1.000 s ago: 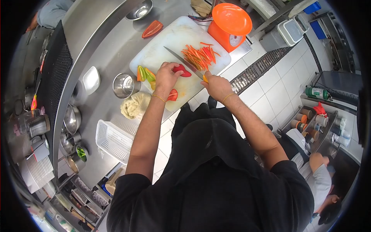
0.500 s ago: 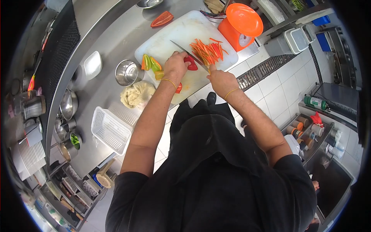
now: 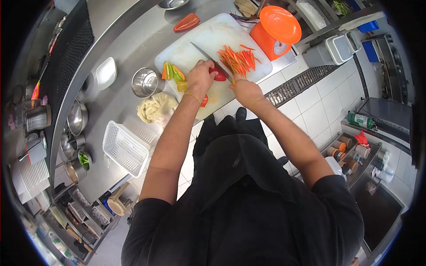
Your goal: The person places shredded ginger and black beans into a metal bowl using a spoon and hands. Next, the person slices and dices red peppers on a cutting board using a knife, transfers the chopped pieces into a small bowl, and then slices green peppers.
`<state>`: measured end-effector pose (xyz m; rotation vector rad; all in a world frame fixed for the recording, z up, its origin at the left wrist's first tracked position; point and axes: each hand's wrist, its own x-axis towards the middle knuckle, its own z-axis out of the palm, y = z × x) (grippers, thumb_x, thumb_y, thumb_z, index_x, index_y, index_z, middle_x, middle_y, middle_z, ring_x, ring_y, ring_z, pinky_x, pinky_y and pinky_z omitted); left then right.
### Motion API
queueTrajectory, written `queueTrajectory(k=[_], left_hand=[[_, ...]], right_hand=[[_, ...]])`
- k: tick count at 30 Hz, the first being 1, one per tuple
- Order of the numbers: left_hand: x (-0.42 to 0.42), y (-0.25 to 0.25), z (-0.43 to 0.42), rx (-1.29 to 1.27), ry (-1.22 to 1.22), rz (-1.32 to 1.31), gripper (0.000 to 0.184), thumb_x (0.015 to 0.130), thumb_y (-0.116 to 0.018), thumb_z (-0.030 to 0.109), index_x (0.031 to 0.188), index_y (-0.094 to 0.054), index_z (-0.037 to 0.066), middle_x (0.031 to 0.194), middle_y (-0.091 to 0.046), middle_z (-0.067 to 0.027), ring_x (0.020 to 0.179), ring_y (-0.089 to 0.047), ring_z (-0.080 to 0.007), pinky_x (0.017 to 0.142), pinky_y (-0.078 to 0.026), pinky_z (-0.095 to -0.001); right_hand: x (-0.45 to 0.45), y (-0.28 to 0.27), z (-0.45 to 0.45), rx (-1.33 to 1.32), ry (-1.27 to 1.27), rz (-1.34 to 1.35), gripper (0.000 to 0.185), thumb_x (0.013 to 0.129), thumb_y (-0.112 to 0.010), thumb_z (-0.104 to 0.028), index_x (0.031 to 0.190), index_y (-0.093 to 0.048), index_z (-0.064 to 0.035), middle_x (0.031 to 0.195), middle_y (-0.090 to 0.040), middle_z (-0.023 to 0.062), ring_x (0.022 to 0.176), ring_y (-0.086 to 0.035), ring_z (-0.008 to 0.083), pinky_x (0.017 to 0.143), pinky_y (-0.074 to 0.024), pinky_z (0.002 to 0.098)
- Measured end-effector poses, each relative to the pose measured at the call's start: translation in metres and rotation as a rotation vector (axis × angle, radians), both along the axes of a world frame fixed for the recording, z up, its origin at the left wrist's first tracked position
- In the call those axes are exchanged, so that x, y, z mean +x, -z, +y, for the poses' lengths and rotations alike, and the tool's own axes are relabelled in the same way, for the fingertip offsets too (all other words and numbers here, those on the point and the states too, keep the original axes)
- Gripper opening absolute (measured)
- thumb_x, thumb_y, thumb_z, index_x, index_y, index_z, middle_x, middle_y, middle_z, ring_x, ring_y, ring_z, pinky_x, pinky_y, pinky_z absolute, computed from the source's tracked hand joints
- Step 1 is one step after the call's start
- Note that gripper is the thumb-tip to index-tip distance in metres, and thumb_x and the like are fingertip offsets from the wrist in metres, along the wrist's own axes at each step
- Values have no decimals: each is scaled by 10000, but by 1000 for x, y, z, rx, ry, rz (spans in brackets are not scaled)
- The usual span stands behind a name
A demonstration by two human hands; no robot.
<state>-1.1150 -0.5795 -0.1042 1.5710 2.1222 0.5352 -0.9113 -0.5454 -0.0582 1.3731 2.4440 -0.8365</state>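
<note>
My left hand [image 3: 201, 77] has its fingers closed on a red pepper piece [image 3: 218, 75] lying on the white cutting board [image 3: 202, 36]. My right hand [image 3: 246, 91] is wrapped round the handle of a knife [image 3: 208, 56], whose blade lies across the board beside the red piece. Thin red and orange strips [image 3: 239, 60] form a pile to the right of the blade. Green and yellow pepper pieces [image 3: 172, 72] rest left of my left hand. Another red piece [image 3: 204, 101] shows partly behind my left wrist.
Behind the board lies a red pepper half [image 3: 186, 22]. An orange scale [image 3: 276, 32] stands at its right. To the left are a steel pot [image 3: 146, 82], a cream cloth [image 3: 157, 108], a white basket [image 3: 126, 149] and a white dish [image 3: 106, 73]. Tiled floor lies below the counter edge.
The camera view has shifted, moving the board rightward in view since the first frame. The blade has shifted slightly left and nearer my left fingers since the second. Both hands keep their hold.
</note>
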Motion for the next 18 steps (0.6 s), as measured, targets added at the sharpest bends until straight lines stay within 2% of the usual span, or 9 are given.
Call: queueTrajectory(k=[3, 8, 11, 12, 14, 18], left_hand=[[-3, 3, -4, 3, -4, -11, 299, 864, -857, 250, 1078, -706, 105, 1059, -691, -107, 968, -712, -318, 855, -579, -444], [-4, 5, -2, 13, -15, -62, 283, 872, -842, 276, 1075, -721, 120, 1084, -690, -104, 1013, -706, -343, 877, -576, -463], [-6, 7, -1, -14, -7, -47, 290, 874, -839, 283, 1091, -731, 124, 1095, -694, -106, 1022, -707, -340, 884, -576, -460], [-6, 7, 0, 12, 4, -28, 281, 883, -835, 266, 1095, -731, 115, 1081, -697, -104, 982, -715, -319, 863, -581, -444], [-6, 10, -2, 59, 38, 10, 264, 899, -827, 233, 1102, -729, 95, 1053, -702, -99, 902, -730, -278, 820, -591, -412], [-10, 14, -6, 51, 46, -67, 268, 903, -816, 216, 1132, -741, 99, 1101, -708, -102, 959, -727, -294, 860, -588, -421]], right_hand=[[-16, 5, 12, -6, -41, 33, 374, 1068, -596, -312, 1221, -530, 23, 1042, -745, 293, 985, -740, 465, 867, -575, 552], [3, -37, -2, -42, -28, -53, 366, 1063, -605, -309, 1200, -531, 22, 1044, -744, 294, 981, -733, 478, 867, -573, 554], [-6, 18, -7, 56, 18, 84, 347, 1059, -613, -303, 1174, -547, 18, 1039, -748, 280, 984, -735, 471, 866, -574, 548], [-12, 17, 1, 49, -8, 78, 345, 1059, -613, -302, 1172, -548, 18, 1037, -749, 276, 985, -735, 470, 867, -575, 544], [-19, 7, 13, 29, -48, 66, 343, 1059, -614, -300, 1168, -550, 18, 1031, -752, 267, 989, -736, 466, 867, -577, 538], [-4, -38, 7, 15, -103, -15, 341, 1062, -610, -297, 1160, -544, 24, 1028, -752, 265, 996, -737, 460, 865, -579, 529]])
